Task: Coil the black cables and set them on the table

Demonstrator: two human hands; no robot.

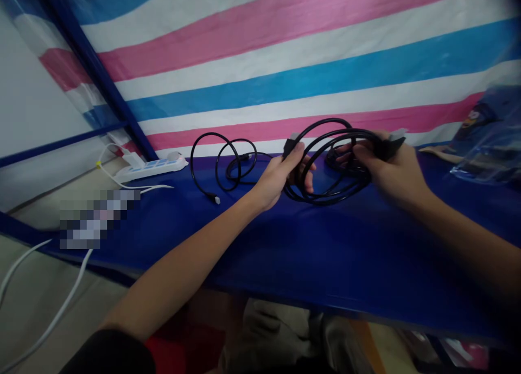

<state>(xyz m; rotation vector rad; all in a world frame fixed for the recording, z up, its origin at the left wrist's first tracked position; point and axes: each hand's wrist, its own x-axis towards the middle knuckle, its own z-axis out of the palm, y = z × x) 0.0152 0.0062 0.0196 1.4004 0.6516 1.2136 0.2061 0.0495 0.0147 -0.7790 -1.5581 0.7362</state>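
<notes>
A black cable (325, 192) is wound into several loops above the blue table (325, 254). My left hand (280, 176) grips one side of the coil, thumb near a black plug at the top. My right hand (386, 170) is closed on the other side of the coil, near a second dark plug end. The loose tail of the same cable (222, 165) curls over the table to the left and ends in a small connector (215, 199).
A white power strip (150, 168) with white leads lies at the table's far left. A clear plastic bag (488, 140) sits at the far right. A pink, white and blue striped sheet (285, 64) hangs behind. Blue metal frame bars (93, 64) stand left.
</notes>
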